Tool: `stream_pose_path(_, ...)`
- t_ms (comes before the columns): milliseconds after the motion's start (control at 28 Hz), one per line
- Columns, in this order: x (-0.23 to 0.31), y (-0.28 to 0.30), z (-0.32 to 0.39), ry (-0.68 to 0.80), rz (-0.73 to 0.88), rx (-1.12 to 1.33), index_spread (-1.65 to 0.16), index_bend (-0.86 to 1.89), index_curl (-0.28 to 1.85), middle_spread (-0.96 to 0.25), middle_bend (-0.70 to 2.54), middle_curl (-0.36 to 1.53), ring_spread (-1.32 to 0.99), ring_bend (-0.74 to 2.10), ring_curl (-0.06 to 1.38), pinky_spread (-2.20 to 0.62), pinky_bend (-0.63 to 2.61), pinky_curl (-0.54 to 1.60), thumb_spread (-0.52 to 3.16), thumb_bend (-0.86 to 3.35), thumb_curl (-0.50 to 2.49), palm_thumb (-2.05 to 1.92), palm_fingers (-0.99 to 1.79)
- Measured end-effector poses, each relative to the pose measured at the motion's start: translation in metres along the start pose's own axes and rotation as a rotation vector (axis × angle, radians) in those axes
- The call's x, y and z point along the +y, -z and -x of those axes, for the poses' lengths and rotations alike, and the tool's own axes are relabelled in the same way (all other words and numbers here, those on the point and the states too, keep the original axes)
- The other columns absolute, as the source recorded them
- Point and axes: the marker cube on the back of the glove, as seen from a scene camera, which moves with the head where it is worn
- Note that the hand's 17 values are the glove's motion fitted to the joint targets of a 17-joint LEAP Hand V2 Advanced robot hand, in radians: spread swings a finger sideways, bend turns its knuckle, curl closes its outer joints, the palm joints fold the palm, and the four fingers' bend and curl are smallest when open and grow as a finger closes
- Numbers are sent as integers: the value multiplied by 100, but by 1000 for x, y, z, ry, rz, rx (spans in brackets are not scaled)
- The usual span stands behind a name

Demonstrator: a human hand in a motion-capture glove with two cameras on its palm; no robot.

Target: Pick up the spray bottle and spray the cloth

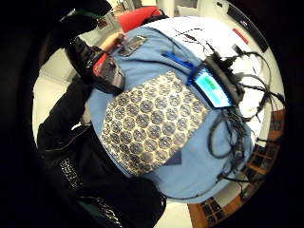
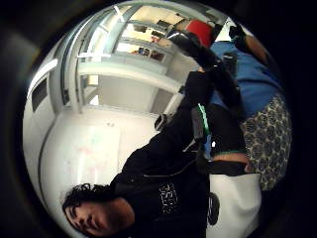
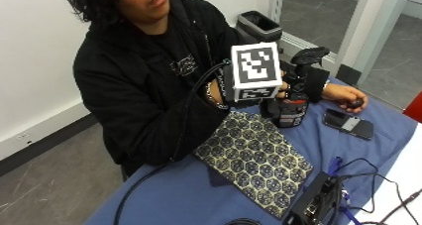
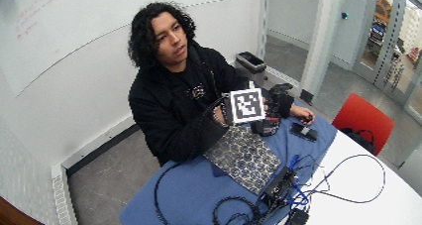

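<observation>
- Outside view: the spray bottle [image 3: 290, 106], dark with a red label, is held raised just above the blue table cover [image 3: 369, 150] by the gloved right hand [image 3: 277, 93], fingers curled round its body. The patterned cloth [image 3: 257, 160] is laid flat just beside it. A phone [image 3: 348, 124] is seen near the bare left hand [image 3: 348, 98].
- Wide outside view: the bottle [image 4: 269, 122] is held over the cloth's [image 4: 244, 158] far end.
- Little-finger palm view: the bottle [image 1: 102, 71] is seen at the cloth's [image 1: 152, 121] edge.
- Thumb-side palm view: the cloth [image 2: 267, 144] is partly seen.

We see even, bright indoor light w/ soft shadows; palm views bend hard at edges, dark rims, slight blur throughout.
</observation>
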Motion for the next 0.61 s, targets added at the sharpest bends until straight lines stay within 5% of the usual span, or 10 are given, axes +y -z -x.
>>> stream_pose_path(608,34,33,-12,-179,-101,294,-37,10,29,0,30,40,1,39,36,21,22,34,124,-1,43,74,36)
